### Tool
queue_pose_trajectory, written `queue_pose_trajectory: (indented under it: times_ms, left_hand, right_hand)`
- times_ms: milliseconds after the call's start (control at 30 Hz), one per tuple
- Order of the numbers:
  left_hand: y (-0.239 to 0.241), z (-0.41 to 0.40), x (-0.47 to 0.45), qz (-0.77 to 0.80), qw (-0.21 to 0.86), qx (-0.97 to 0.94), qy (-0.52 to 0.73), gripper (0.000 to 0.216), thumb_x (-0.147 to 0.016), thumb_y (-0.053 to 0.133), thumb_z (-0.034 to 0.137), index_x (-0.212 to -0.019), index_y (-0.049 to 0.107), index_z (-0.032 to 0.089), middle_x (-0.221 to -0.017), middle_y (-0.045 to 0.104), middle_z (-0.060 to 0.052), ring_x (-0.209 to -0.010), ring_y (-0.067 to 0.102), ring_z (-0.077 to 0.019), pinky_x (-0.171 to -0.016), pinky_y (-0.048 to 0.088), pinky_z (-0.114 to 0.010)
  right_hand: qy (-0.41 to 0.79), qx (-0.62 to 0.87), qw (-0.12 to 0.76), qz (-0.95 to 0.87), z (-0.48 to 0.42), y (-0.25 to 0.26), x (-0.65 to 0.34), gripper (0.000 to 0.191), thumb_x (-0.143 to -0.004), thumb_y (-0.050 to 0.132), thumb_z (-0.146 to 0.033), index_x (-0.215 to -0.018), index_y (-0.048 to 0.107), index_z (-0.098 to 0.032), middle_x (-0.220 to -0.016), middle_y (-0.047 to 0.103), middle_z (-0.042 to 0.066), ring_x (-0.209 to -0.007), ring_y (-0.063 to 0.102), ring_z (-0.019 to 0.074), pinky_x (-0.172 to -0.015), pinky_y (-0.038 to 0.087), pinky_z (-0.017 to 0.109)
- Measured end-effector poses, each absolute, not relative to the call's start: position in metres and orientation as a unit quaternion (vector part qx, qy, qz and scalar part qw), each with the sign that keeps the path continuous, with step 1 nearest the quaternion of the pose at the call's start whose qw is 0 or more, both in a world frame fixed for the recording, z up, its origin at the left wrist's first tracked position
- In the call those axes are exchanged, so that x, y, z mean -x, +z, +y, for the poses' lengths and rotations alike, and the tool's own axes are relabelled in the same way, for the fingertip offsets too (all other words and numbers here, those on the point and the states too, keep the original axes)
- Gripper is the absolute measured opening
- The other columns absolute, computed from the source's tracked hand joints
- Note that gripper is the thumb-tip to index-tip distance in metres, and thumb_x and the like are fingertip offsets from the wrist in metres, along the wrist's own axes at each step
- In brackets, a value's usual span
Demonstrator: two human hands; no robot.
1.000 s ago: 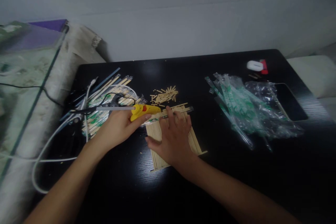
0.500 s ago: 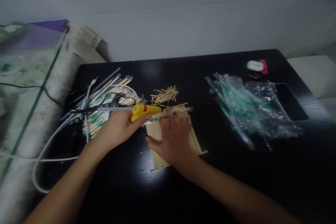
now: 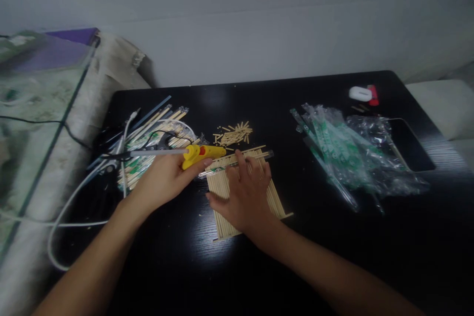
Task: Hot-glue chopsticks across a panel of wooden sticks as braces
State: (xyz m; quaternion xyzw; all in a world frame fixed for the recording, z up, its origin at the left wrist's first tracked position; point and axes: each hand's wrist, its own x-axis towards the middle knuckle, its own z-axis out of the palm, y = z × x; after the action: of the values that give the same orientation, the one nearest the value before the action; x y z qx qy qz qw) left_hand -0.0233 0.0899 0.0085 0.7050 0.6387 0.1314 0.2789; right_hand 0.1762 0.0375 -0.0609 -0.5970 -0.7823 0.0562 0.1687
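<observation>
Palm open, right hand (image 3: 246,192) steadied the stick mat (image 3: 222,222) mid-frame; left hand (image 3: 163,182) clasped a glue gun (image 3: 203,152) at its edge.

Small change only: L hand (image 3: 163,181) nudges the yellow glue gun (image 3: 203,153) a touch up and away from the body, so its nozzle now sits slightly further back, over the far edge of the stick mat (image 3: 276,200), and the gun lies a bit more level. The view itself dips a hair, so tabletop items sit marginally lower in frame.
</observation>
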Motion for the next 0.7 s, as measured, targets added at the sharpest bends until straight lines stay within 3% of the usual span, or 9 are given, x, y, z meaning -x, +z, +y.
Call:
queue_pose_trajectory:
  times_ms: [200, 333, 567, 700]
  left_hand:
    - [0.010, 0.089, 0.019, 0.629, 0.293, -0.710, 0.124, 0.052, -0.095, 0.054, 0.071, -0.087, 0.075, 0.024, -0.061, 0.066, 0.002, -0.054, 0.058, -0.0169, -0.051, 0.039, -0.029]
    - [0.009, 0.089, 0.017, 0.607, 0.306, -0.720, 0.137, 0.048, -0.098, 0.055, 0.066, -0.101, 0.078, 0.024, -0.081, 0.077, 0.000, -0.069, 0.067, -0.0188, -0.062, 0.048, -0.029]
    - [0.001, 0.089, 0.016, 0.594, 0.326, -0.722, 0.141, 0.047, -0.099, 0.056, 0.063, -0.102, 0.077, 0.021, -0.089, 0.080, -0.003, -0.075, 0.070, -0.0211, -0.069, 0.053, -0.031]
    - [0.000, 0.089, 0.016, 0.598, 0.317, -0.723, 0.137, 0.046, -0.098, 0.057, 0.063, -0.099, 0.077, 0.021, -0.083, 0.079, -0.002, -0.069, 0.068, -0.0200, -0.065, 0.051, -0.030]
  right_hand:
    - [0.052, 0.596, 0.170, -0.783, 0.037, -0.063, -0.177, 0.061, -0.084, 0.070, -0.073, -0.118, 0.066, -0.023, -0.159, 0.049, 0.020, -0.140, 0.040, 0.0449, -0.115, 0.024, 0.072]
    - [0.056, 0.596, 0.159, -0.785, 0.037, -0.063, -0.177, 0.062, -0.084, 0.068, -0.074, -0.119, 0.066, -0.023, -0.161, 0.047, 0.020, -0.141, 0.038, 0.0451, -0.115, 0.022, 0.073]
    - [0.061, 0.594, 0.160, -0.786, 0.037, -0.062, -0.177, 0.060, -0.085, 0.068, -0.073, -0.118, 0.065, -0.023, -0.161, 0.047, 0.020, -0.140, 0.039, 0.0458, -0.116, 0.022, 0.073]
    - [0.055, 0.592, 0.172, -0.785, 0.037, -0.062, -0.177, 0.059, -0.085, 0.068, -0.073, -0.115, 0.066, -0.023, -0.160, 0.049, 0.021, -0.139, 0.039, 0.0457, -0.116, 0.022, 0.072]
